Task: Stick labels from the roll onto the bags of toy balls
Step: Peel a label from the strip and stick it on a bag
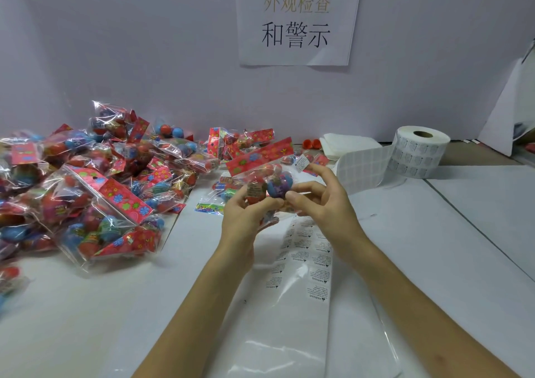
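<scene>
I hold one clear bag of toy balls (267, 179) with a red flowered header above the table's middle. My left hand (246, 212) grips its lower left side. My right hand (321, 201) touches the bag's right side with thumb and middle finger, while a small white label (301, 163) sticks to the raised index fingertip, just right of the bag. The label roll (417, 154) stands at the back right. Its backing strip (307, 250) runs down the table under my hands, with several printed labels left on it.
A large heap of bagged toy balls (86, 186) covers the left of the table, and more bags (231, 143) lie behind my hands. A folded white cloth (347, 144) lies beside the roll. A paper sign (295, 18) hangs on the back wall.
</scene>
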Demonstrator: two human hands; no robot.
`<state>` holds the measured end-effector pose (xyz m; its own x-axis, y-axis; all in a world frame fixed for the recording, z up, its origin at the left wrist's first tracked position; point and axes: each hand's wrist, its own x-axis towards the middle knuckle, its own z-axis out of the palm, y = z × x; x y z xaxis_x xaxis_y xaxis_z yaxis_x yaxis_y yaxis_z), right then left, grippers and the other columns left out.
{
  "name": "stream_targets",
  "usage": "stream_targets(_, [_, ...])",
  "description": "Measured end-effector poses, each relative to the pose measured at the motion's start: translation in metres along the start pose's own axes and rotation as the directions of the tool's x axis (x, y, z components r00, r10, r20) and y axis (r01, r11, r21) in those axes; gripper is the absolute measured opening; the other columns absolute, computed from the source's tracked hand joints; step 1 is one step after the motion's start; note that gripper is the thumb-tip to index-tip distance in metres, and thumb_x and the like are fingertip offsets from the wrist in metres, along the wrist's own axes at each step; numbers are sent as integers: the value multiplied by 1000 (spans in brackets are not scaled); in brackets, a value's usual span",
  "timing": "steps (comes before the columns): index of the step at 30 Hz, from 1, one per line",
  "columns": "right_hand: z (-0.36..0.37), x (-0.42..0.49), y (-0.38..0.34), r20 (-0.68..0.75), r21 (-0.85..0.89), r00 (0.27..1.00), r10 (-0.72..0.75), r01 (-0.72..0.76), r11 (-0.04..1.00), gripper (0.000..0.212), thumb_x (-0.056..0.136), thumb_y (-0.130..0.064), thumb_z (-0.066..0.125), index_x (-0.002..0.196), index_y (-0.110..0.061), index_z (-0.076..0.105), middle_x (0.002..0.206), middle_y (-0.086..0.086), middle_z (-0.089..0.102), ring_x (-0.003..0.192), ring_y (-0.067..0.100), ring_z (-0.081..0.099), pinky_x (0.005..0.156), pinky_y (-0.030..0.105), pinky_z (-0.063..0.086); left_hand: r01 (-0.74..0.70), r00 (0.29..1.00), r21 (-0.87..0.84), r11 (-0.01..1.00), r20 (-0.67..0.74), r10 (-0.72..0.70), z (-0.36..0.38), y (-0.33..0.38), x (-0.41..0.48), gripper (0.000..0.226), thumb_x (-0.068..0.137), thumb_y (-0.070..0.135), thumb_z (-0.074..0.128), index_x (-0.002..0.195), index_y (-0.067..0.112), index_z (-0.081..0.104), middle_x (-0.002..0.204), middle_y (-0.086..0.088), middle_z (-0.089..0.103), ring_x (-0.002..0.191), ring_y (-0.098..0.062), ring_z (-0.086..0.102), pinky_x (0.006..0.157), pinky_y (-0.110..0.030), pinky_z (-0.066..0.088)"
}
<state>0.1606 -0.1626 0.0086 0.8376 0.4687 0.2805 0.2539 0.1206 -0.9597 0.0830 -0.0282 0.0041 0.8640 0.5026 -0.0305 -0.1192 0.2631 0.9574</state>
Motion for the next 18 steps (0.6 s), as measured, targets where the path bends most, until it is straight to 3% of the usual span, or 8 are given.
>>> stream_targets(4, [0,0,1,0,-20,1000,-9,9,1000,55,89,-9,76,131,-30,47,99,4,75,92,22,73,80,32,59,-33,999,54,998,35,31,0,1,-2,38,67,14,78,104,14,72,101,-18,75,91,-25,75,68,-26,56])
stream_targets(7, [-2,1,1,-9,3,1000,-2,2,1000,59,89,-5,75,136,-25,47,97,8,73,86,20,72,74,26,56,-11,994,56,998,105,5,3,1,-4,36,78,24,84,111,16,72,98,-6,79,92,-20,77,73,-30,57])
stream_targets(10, [-3,1,0,16,-20,1000,-6,7,1000,61,87,-2,75,134,-28,46,93,3,74,82,16,72,76,27,57,20,998,54,998,61,-24,5,1,-4,35,82,35,80,110,15,74,99,-8,79,94,-24,77,77,-36,58])
stream_targets(14, [-4,0,-1,41,-42,999,-18,20,999,63,87,1,75,136,-24,45,89,1,74,82,18,71,84,36,59,-6,1000,37,999,22,6,4,1,-5,19,84,24,81,97,13,74,98,-17,77,90,-30,76,70,-33,58])
stream_targets(18, [-2,-1,-2,31,-45,999,-11,12,999,62,88,-7,76,139,-23,44,98,0,74,97,19,70,96,44,54,-35,999,57,998,27,34,3,1,-4,7,89,10,73,87,16,74,75,-3,74,64,-16,71,60,-26,57])
